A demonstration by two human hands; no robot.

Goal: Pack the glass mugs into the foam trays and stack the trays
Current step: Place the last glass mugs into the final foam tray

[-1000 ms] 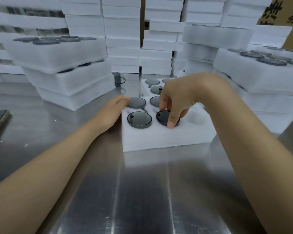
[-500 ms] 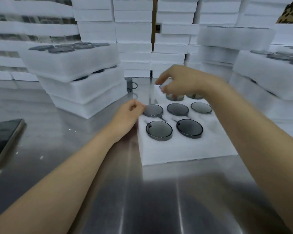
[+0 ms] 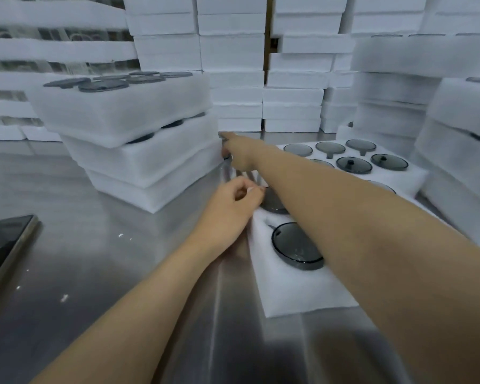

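Fingers [image 3: 254,190] against soft white foam tray [image 3: 288,295]

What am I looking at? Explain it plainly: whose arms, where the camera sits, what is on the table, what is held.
No machine here: these are a person's two bare arms, filmed by one wide-angle camera worn on their head, looking forward and down. On the steel table lies a white foam tray with grey glass mugs sunk into its round pockets. To its left stands a stack of filled trays, and more white foam is piled behind. A dark flat device lies at the left edge. The left hand rests, fingers loosely curled, at the tray's left edge and holds nothing visible. The right hand reaches across to the foot of the stack; blur hides whether it grips anything.
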